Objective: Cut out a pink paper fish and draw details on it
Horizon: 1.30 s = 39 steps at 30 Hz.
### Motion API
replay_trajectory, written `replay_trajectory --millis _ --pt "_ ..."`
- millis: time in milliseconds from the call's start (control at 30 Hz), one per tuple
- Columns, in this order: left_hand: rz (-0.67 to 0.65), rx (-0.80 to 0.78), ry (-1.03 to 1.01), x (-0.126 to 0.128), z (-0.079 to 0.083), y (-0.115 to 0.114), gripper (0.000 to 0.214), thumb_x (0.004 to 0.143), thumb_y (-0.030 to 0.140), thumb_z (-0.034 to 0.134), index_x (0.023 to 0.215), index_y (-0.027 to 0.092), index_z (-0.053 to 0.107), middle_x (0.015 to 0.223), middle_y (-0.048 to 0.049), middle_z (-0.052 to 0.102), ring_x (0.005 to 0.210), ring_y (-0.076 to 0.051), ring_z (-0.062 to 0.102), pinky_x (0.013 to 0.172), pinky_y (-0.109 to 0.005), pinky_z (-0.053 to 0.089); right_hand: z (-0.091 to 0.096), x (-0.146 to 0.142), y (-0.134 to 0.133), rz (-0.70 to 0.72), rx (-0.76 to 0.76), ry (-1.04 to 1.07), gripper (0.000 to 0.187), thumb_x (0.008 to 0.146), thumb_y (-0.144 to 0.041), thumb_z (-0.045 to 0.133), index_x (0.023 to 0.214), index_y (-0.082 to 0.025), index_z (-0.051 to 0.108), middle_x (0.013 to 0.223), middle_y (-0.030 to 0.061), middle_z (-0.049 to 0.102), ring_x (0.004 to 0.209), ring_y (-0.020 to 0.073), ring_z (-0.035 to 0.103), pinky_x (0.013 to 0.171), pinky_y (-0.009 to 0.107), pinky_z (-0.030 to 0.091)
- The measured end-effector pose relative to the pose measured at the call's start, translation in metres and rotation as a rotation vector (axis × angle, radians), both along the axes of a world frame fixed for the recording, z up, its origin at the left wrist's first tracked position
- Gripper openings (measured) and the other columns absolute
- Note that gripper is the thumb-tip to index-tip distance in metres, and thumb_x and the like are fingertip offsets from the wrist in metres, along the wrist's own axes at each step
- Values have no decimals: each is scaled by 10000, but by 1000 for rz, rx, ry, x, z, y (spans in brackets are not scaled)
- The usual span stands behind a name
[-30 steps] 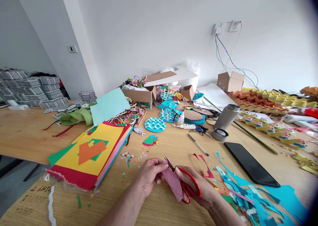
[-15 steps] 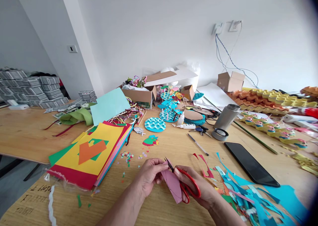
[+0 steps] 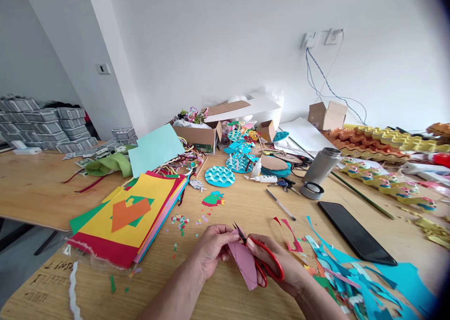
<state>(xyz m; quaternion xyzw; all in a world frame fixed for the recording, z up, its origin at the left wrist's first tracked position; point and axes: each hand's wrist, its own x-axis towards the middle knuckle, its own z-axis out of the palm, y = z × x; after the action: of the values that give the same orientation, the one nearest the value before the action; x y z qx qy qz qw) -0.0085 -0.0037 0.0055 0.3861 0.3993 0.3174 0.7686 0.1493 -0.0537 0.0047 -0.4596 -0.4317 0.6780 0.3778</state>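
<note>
Between the fingers of my left hand (image 3: 215, 246) is the upper end of a pink piece of paper (image 3: 244, 264) with a drawn line on it. My right hand (image 3: 277, 259) grips red-handled scissors (image 3: 276, 259), whose dark blades lie at the paper's upper edge and point up and left. The blade tips are slightly parted. The paper hangs down in front of the scissors' handles. Beyond the hands lies a green and red paper cutout (image 3: 213, 198). Small paper dots (image 3: 182, 220) are scattered to its left.
Coloured paper sheets (image 3: 140, 217) are stacked at left. Blue paper scraps (image 3: 351, 268) and a black phone (image 3: 356, 233) lie at right. Behind are a pen (image 3: 280, 204), a steel flask (image 3: 321, 165), glue bottles (image 3: 263, 179) and a blue wavy disc (image 3: 220, 176).
The hands, paper and scissors hold nearly the same pose. The lower end of the pink paper has shifted very slightly downward.
</note>
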Motion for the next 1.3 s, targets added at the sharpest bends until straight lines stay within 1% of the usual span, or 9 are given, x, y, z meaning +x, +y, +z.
replay_trajectory --millis 167,300,500,667,900,1000,1200,1300 --pt "-2 6 -4 0 1 -1 352 500 409 795 634 145 604 534 23 529 442 -59 378 420 -223 158 3 0 0 16 0 -3 613 688 -662 673 944 -117 560 486 -18 583 354 83 476 373 178 363" --pt "-8 9 -14 0 1 0 340 509 399 785 644 142 608 545 21 528 456 -62 388 425 -226 161 4 0 0 43 19 17 583 718 -635 666 934 -103 565 484 -10 581 353 78 471 376 175 363" --pt "-7 -13 -6 1 1 0 351 487 395 784 644 141 600 551 19 532 476 -70 404 434 -227 166 4 0 -1 36 20 35 558 715 -597 694 954 -109 564 547 4 617 388 87 506 392 180 383" --pt "-8 -19 -2 0 1 0 350 490 398 778 640 147 584 555 22 534 486 -72 412 443 -222 176 5 0 -1 48 12 26 562 717 -608 685 961 -117 561 555 13 630 394 92 507 398 185 374" --pt "-14 -10 -6 0 0 0 345 505 401 774 655 145 598 555 21 532 482 -72 407 440 -225 170 3 0 1 42 22 17 587 701 -638 678 953 -121 559 507 -18 582 379 91 485 397 193 365" --pt "-8 -13 -4 1 -1 0 349 502 401 779 663 144 605 553 22 530 479 -72 405 438 -228 165 4 0 1 45 19 3 604 693 -655 673 949 -120 557 510 -16 579 376 89 481 393 192 358" --pt "-4 -22 -2 0 -4 1 359 510 405 787 680 141 612 568 17 544 484 -76 416 458 -230 186 4 0 0 56 21 16 573 704 -658 662 893 -127 555 501 -18 568 373 85 479 384 187 347" --pt "2 -26 -11 0 -3 2 350 501 386 790 671 138 614 566 8 558 499 -89 441 485 -232 237 2 0 0 44 25 42 538 702 -651 670 823 -142 545 537 -18 572 380 82 490 381 185 354"
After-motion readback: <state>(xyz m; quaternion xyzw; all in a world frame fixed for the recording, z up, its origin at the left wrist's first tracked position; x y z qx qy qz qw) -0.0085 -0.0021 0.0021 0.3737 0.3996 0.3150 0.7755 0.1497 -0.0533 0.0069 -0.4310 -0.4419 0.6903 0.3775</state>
